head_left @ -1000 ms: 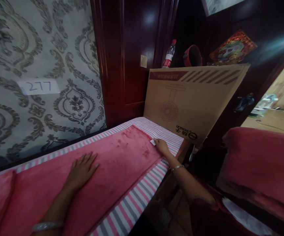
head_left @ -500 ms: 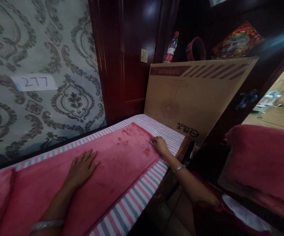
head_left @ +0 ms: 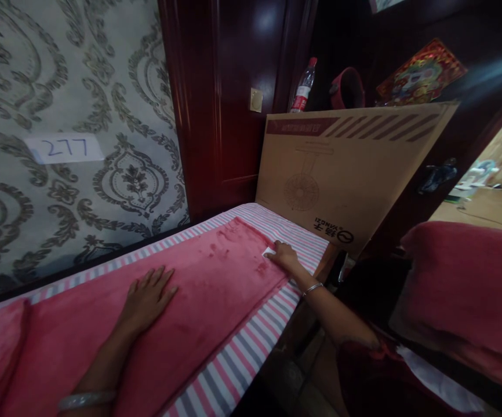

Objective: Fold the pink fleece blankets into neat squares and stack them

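Left hand flat on pink blanket, right hand at its white tag.

Our right hand half covers a small white tag; the box print is too small to read, its base hidden behind the bed.

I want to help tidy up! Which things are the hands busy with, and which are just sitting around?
Busy with:
left hand flat on the pink blanket
right hand at the blanket's far edge, by its small white tag
striped sheet underneath

Just sitting around:
cardboard box
water bottle
paper label reading 277
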A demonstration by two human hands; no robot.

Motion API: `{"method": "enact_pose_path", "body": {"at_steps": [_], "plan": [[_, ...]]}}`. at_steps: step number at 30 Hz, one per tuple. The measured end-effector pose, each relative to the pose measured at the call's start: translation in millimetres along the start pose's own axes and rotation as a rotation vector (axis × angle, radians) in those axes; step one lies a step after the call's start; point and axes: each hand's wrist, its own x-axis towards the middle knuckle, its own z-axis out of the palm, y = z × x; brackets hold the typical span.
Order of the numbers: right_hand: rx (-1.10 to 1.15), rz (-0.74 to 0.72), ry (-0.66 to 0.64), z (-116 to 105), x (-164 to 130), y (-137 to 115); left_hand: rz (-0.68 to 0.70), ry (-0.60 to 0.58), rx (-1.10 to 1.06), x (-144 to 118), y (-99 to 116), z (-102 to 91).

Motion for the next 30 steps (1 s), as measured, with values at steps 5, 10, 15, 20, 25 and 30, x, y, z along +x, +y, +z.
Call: {"method": "enact_pose_path", "body": {"at_steps": [5,10,15,20,25,30], "plan": [[0.023,-0.035,-0.108,-9.2,16.2,6.2,0.009,0.010,-0.040,-1.1,-1.2,1.3],[0.026,-0.080,-0.160,-17.8,18.7,6.9,0.002,-0.003,-0.003,-2.1,-0.3,1.2],[-0.015,-0.070,-0.194,-23.1,12.6,-2.1,0.003,0.021,-0.030,-3.3,-0.4,1.9],[-0.054,-0.037,-0.168,-28.8,-2.9,-16.4,0.007,0.037,-0.039,-4.0,-0.5,1.6],[-0.076,-0.105,0.015,-53.0,-26.4,-55.4,0.015,0.049,-0.038,-5.1,1.3,-0.4],[-0.088,-0.425,0.100,-50.9,-76.1,-129.4,0.018,0.108,-0.100,-7.5,0.0,0.4]]}}
